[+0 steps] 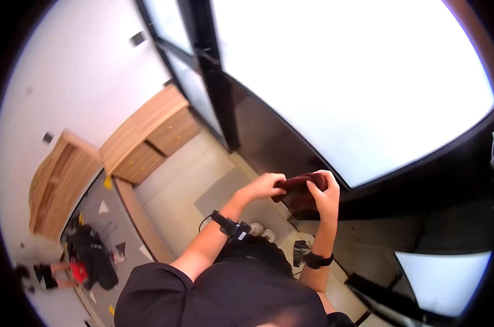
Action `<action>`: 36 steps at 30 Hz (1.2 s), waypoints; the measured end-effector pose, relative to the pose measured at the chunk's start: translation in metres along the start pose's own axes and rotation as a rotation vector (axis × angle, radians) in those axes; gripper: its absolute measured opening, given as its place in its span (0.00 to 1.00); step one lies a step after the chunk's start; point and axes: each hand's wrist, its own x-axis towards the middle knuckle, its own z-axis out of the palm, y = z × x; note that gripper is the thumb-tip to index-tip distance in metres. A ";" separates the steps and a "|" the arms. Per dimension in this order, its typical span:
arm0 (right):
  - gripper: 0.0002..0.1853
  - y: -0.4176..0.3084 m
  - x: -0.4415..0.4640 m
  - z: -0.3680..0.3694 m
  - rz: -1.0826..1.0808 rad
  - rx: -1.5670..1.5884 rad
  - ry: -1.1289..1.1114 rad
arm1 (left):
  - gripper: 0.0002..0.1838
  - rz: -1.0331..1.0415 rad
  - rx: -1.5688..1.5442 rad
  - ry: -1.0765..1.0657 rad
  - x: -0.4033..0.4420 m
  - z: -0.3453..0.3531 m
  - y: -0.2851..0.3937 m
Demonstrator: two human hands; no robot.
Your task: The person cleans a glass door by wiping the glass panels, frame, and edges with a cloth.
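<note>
A dark reddish-brown cloth (pixel 298 188) is stretched between my two hands, in front of my body and close to the dark panel under the bright window. My left hand (pixel 266 186) pinches its left end, fingers closed. At the right end, my right hand (pixel 327 191) grips the cloth with thumb and fingers. Folds hide part of the fingertips. Each wrist wears a black strap with a device.
A bright window (pixel 339 82) in a black frame rises ahead and right. At left are a wooden cabinet (pixel 149 133), a bed (pixel 108 207) with dark clothing (pixel 91 256), and a wooden headboard (pixel 59 182). Another person (pixel 56 275) shows at the lower left.
</note>
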 end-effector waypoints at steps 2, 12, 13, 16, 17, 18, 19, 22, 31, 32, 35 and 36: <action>0.09 0.006 0.008 0.012 -0.007 0.032 -0.064 | 0.10 -0.025 -0.002 0.056 -0.017 0.001 -0.014; 0.14 0.032 0.037 0.082 0.004 -0.048 -0.202 | 0.07 -0.327 -0.238 0.788 -0.091 -0.069 -0.046; 0.14 0.025 0.042 0.091 0.002 -0.056 -0.191 | 0.07 -0.319 -0.244 0.778 -0.091 -0.083 -0.038; 0.13 0.005 0.056 0.117 -0.016 -0.083 -0.208 | 0.06 -0.121 -0.261 0.920 -0.090 -0.129 -0.023; 0.13 0.005 0.063 0.124 -0.021 -0.105 -0.183 | 0.06 0.008 -0.297 0.946 -0.086 -0.147 -0.025; 0.12 0.003 0.070 0.132 -0.007 -0.084 -0.169 | 0.06 0.023 -0.295 0.931 -0.084 -0.164 -0.026; 0.11 0.002 0.079 0.144 0.006 -0.059 -0.158 | 0.06 0.046 -0.303 0.912 -0.082 -0.177 -0.030; 0.09 -0.004 0.108 0.191 -0.115 -0.054 0.078 | 0.06 0.103 -0.225 0.799 -0.075 -0.224 -0.037; 0.07 -0.069 0.146 0.317 -0.290 -0.194 0.294 | 0.05 -0.073 -0.666 0.709 -0.092 -0.318 -0.078; 0.08 -0.069 0.149 0.325 -0.281 -0.207 0.275 | 0.05 -0.037 -0.652 0.809 -0.090 -0.325 -0.079; 0.09 -0.061 0.162 0.351 -0.171 -0.213 0.157 | 0.06 -0.022 -0.618 0.984 -0.085 -0.353 -0.090; 0.10 -0.056 0.169 0.359 -0.096 -0.194 0.063 | 0.06 -0.062 -0.572 1.047 -0.083 -0.362 -0.099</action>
